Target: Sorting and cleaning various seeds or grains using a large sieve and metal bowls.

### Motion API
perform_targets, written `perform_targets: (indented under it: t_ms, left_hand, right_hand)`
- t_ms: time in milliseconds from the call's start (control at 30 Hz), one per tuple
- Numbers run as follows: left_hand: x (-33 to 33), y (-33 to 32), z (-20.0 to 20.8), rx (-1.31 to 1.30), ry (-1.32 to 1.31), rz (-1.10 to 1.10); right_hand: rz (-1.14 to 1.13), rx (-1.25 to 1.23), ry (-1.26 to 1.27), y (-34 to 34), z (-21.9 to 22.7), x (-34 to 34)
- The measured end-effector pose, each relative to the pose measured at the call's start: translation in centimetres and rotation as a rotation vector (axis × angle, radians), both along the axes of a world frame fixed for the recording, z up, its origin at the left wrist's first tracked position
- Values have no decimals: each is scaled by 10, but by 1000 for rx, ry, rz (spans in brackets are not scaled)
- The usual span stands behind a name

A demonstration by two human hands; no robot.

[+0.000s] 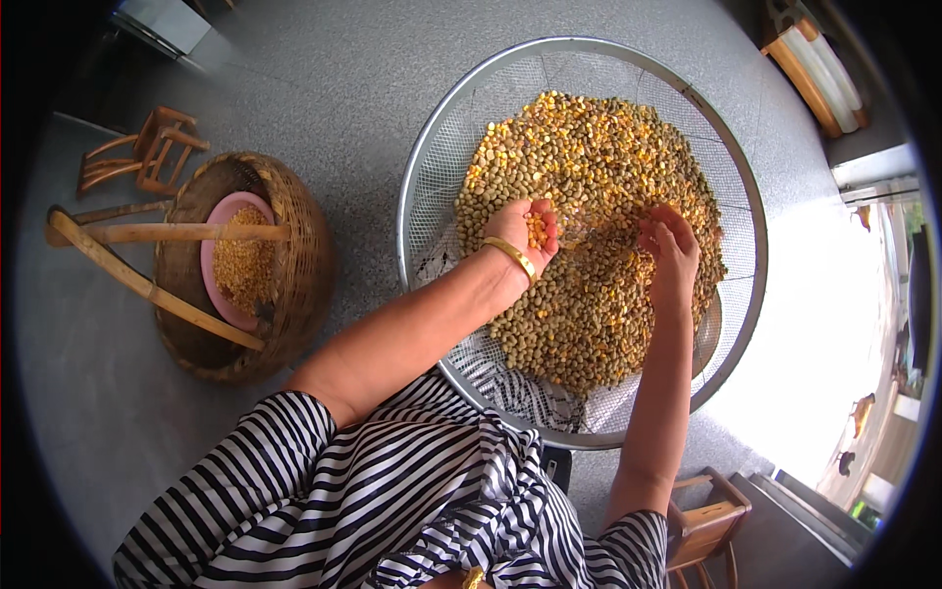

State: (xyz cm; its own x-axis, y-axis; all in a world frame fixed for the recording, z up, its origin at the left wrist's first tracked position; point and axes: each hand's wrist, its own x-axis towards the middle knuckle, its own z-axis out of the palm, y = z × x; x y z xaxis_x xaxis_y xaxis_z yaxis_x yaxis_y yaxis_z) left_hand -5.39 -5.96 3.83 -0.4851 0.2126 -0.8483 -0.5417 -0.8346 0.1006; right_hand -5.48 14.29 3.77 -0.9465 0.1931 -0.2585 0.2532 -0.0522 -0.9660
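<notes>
A wide round mesh sieve [417,187] with a grey rim holds a heap of greenish-brown beans [559,339] mixed with yellow corn kernels. Over the heap's left part, my left hand [520,231] is cupped upward, its fingers curled round a small pile of yellow corn kernels [537,231]. A gold bangle [512,259] circles that wrist. On the right side of the heap, my right hand [672,245] reaches down with its fingertips drawn together at the beans. Whatever lies between those fingertips is too small to make out.
Left of the sieve stands a woven basket [304,265] with a tall bamboo handle [186,233]. Inside it rests a pink bowl [213,257] of yellow kernels. Small wooden chairs stand at the far left [162,147] and near right [706,525]. Bright light enters from the right.
</notes>
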Motion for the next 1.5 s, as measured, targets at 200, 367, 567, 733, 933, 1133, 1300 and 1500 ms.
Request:
perform_targets:
  t_ms: [200, 367, 567, 733, 933, 1133, 1300, 1500]
  left_hand:
    - [4, 5, 0, 14, 9, -97]
    - [10, 12, -2, 51, -10, -163]
    - [11, 11, -6, 72, 17, -192]
    - [11, 11, -7, 86, 9, -182]
    - [12, 10, -5, 64, 31, -208]
    - [13, 13, -1, 30, 89, -217]
    - [12, 13, -5, 28, 45, -171]
    - [12, 14, -8, 51, 40, -166]
  right_hand:
    - [90, 895, 179, -19, 4, 0]
    - [252, 1119, 351, -42, -7, 7]
    - [293, 1264, 317, -45, -14, 8]
    - [285, 1233, 350, -46, -13, 8]
    - [196, 1039, 291, -43, 3, 2]
    - [356, 223, 63, -54, 25, 8]
    - [293, 867, 294, -40, 4, 4]
    - [346, 1220, 324, -40, -11, 6]
